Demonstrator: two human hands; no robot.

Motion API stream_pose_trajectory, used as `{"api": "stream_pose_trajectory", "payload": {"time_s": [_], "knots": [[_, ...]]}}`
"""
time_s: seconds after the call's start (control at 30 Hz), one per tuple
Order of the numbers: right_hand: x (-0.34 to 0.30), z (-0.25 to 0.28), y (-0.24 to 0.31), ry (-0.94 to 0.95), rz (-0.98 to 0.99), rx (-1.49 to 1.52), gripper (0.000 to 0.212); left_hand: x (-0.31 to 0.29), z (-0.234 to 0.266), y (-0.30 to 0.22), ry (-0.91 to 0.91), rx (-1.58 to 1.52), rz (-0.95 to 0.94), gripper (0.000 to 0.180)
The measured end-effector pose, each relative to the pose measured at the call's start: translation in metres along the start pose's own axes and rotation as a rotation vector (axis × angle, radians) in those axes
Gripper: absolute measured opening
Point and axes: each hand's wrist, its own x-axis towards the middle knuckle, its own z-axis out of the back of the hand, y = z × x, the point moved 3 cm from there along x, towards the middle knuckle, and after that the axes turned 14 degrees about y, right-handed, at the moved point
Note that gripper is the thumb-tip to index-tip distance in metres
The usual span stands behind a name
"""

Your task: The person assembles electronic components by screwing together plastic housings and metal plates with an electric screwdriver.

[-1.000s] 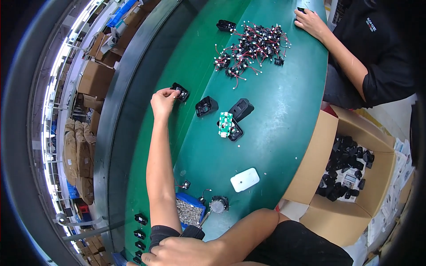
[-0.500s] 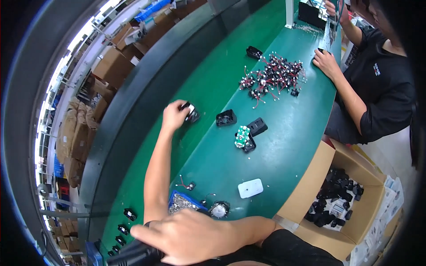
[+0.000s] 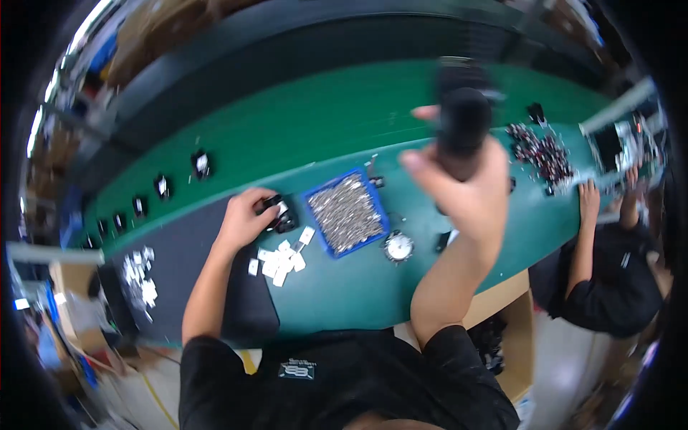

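Since the frame half a second earlier, both hands have shifted: the left hand (image 3: 244, 218), which reached far out over the green belt, now sits drawn in close, and the right hand (image 3: 466, 190), then low at the bottom edge, is raised high in front of the camera. Left fingers are pinched together on a small black plastic housing with a pale insert (image 3: 278, 213), which rests on the green table top (image 3: 344, 287). Just to the right of that grip stands a blue tray filled with small silver screws (image 3: 346, 212), and below the grip lie scattered small white rectangular plates (image 3: 281, 256). Right fingers are wrapped firmly around a blurred black cylindrical tool (image 3: 463, 125), held upright above the palm. Below this grip, on the table, sits a round silver-and-black disc part (image 3: 398, 246). Farther right, a co-worker's hand (image 3: 589, 199) rests near a pile of red-wired black parts (image 3: 541, 152).
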Motion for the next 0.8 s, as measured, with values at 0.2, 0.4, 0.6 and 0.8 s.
{"api": "stream_pose_trajectory", "payload": {"time_s": [0.2, 0.4, 0.6, 0.8], "knots": [[-0.006, -0.035, -0.003, 0.21, 0.517, 0.412, 0.066, -0.023, -0.011, 0.03, -0.056, -0.305, -0.261, 0.059], [-0.003, -0.118, -0.004, 0.372, 0.609, 0.561, 0.052, -0.049, -0.007, 0.039, -0.028, -0.218, -0.363, 0.086], [0.009, -0.168, -0.05, 0.2, 0.452, 0.487, 0.048, -0.037, -0.026, 0.029, -0.054, -0.109, -0.252, 0.095], [0.02, -0.181, -0.073, 0.185, 0.421, 0.451, 0.046, -0.028, -0.024, 0.032, -0.092, -0.13, -0.283, 0.078]]}}
